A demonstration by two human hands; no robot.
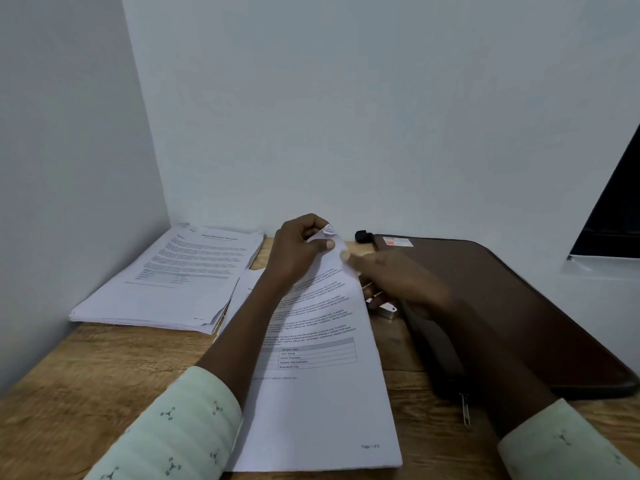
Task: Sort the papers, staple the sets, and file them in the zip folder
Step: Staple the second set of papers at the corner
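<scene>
A set of printed papers [322, 403] lies on the wooden desk [104, 368] in front of me. My left hand [298, 251] pinches its far top corner and curls that corner up. My right hand [398, 278] is blurred, just right of that corner, with fingertips near the paper's edge; whether it grips anything is unclear. A small silver stapler [386, 311] lies partly hidden under my right hand. The brown zip folder [512, 306] lies closed on the right, its zip pull [465, 410] hanging at the near edge. A stack of papers [173, 282] sits at the back left.
White walls close in the desk at the back and left. A small black object [363, 236] rests by the folder's far corner. A dark screen edge [613, 209] stands at the far right.
</scene>
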